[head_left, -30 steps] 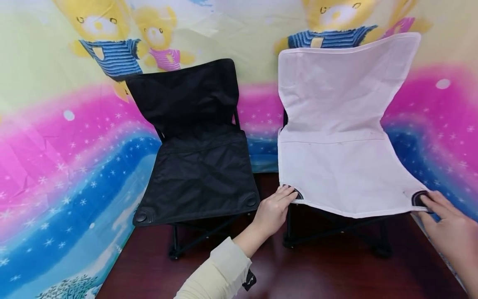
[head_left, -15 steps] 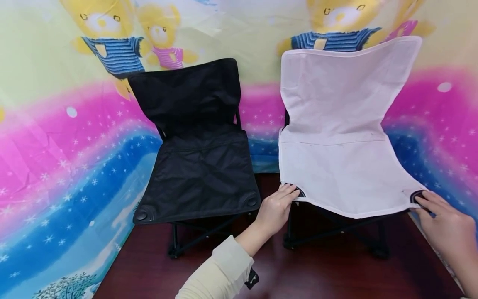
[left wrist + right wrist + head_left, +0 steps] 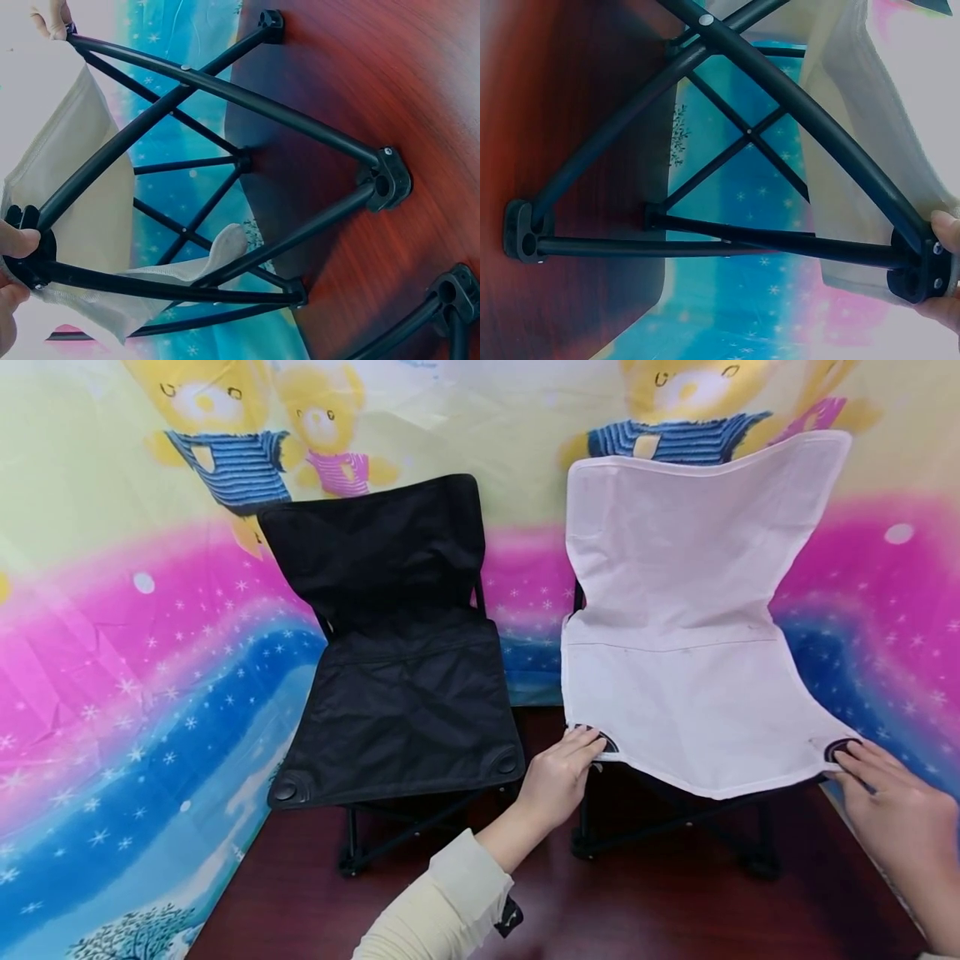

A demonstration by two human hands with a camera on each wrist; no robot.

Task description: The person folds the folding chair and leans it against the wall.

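Little has changed: the white folding chair stands unfolded at frame right. The left hand and right hand still pinch its front seat corners, apparently holding it steady.

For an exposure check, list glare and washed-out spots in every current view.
Head: soft glare on the dark red surface; left wrist: the white chair's fabric washed out at upper left; right wrist: the backdrop bleached toward lower right.
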